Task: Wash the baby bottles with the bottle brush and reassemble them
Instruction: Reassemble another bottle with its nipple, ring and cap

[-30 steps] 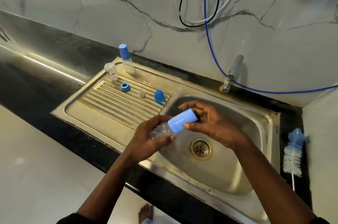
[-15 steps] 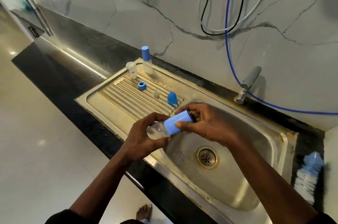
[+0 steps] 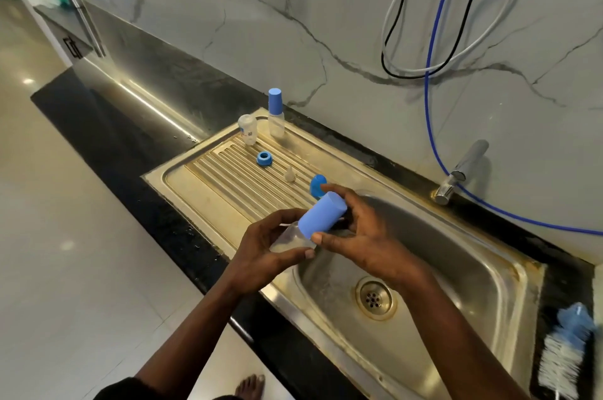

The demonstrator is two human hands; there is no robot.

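- Head view: bottle (image 3: pixel 287 238) held between both hands, above the near left rim of the sink (image 3: pixel 489 236).
- Left hand (image 3: pixel 261 252) curled round the clear body from below and behind, thumb along the near side; a firm grasp, not loose.
- Right hand (image 3: pixel 368 236) pinching the blue cap (image 3: pixel 323 215), thumb at the cap's lower edge, fingers wrapped over the far side.
- Long axis tilted: body end low and to the near left, in the left palm; closed cap end high and to the far right, aimed roughly toward the tap (image 3: pixel 463 167).
- Join between cap and body hidden by thumbs; cannot tell whether seated fully.
- Judged step: working the cap along that tilted axis, off or on. Any pull or twist best kept in line with the axis, left hand as anchor, right hand as mover.
- Brush (image 3: pixel 564 347) lying on the counter at far right, well apart from the bottle and nearer the right hand; needs that hand freed first.
- On the drainboard (image 3: pixel 208 190), beyond the left hand: ring (image 3: pixel 264 158), nipple (image 3: pixel 289 175), and a loose cap (image 3: pixel 316 184) just behind the right fingertips.
- At the drainboard's far corner, upright and near each other: capped bottle (image 3: pixel 276 115) and bare bottle (image 3: pixel 247 129).
- Judged progress: reassembly of the bare bottle not yet done, parts lying apart.
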